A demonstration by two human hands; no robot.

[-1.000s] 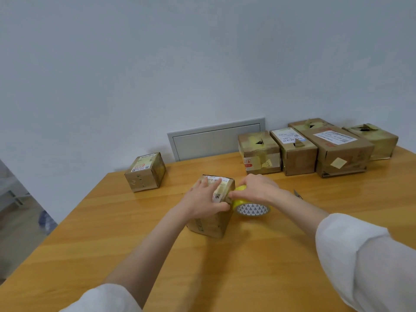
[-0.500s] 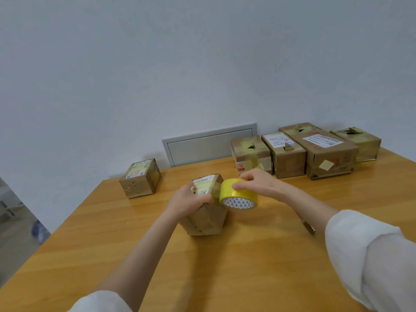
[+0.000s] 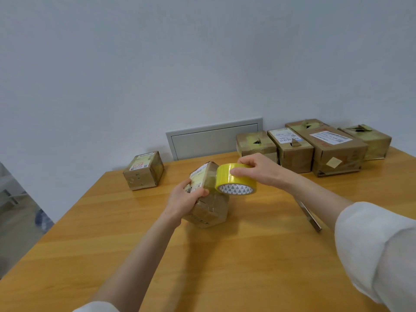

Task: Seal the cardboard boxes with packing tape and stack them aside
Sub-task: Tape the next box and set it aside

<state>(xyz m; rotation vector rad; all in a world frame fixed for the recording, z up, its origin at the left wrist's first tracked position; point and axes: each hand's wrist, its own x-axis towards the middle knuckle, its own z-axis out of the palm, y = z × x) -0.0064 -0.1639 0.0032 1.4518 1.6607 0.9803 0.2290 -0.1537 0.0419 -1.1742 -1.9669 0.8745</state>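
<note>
Tape roll (image 3: 245,183) at tilted box (image 3: 211,210) (both hand-held)

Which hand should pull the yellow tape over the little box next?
The right hand. It grips the yellow tape roll, held against the upper edge of the small box. The left hand grips that box, which is tilted on the table, so it is probably better placed to steady it.

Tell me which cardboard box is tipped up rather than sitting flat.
The small box gripped by the left hand, beside the yellow tape roll. It is tilted; the lone box and the back row sit flat.
</note>
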